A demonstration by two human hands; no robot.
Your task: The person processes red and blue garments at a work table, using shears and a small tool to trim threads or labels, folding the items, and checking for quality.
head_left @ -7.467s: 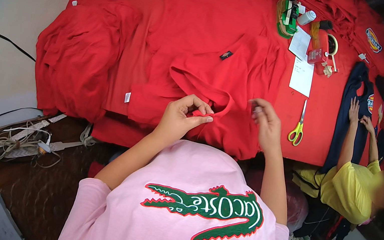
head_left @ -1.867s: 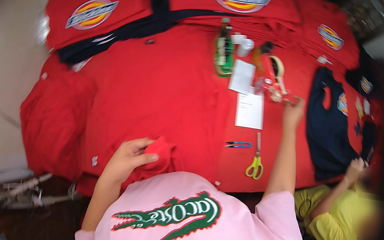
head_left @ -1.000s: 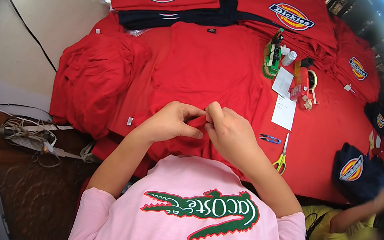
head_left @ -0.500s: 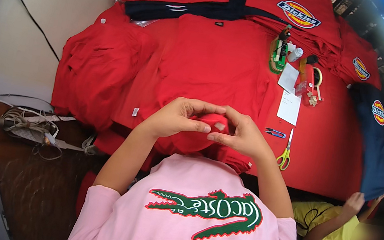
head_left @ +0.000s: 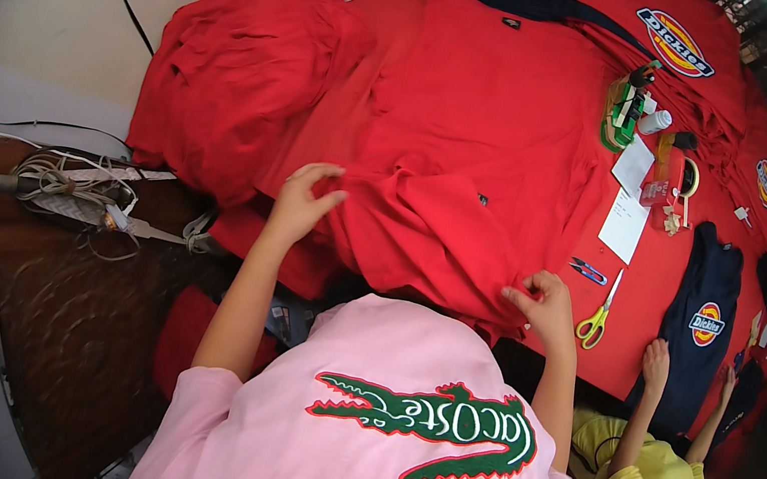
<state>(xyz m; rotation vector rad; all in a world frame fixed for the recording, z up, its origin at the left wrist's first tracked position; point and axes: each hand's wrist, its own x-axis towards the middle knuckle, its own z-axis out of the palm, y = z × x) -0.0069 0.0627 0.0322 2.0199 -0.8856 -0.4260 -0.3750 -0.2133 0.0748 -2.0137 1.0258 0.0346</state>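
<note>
Head view: you stand at a tabletop (head_left: pixel 670 287) covered in red cloth, both hands on the red shirt (head_left: pixel 438 218) lying nearest you.
Shirt position: it lies spread flat across the middle of the tabletop, its near part bunched into a fold right in front of your chest.
Left hand (head_left: pixel 302 201): your fingers are half open and curled, tips pressing on the left edge of the fold; whether they pinch the cloth or only rest on it cannot be told.
Right hand (head_left: pixel 545 305): your fingers are closed in a pinch on the lower right corner of the fold.
Doing it well: keep both hands level and draw the cloth evenly, so that the fold comes out straight and no wrinkle is trapped underneath.
Watch out: the scissors (head_left: pixel 597 316) and the small clippers (head_left: pixel 587 270) lie just beside your right hand; keep the cloth from dragging over them.
Nearby: a heap of red shirts (head_left: pixel 227 81) sits to your left, and another person's hand (head_left: pixel 656 358) rests near the dark blue shirt (head_left: pixel 702 334).
</note>
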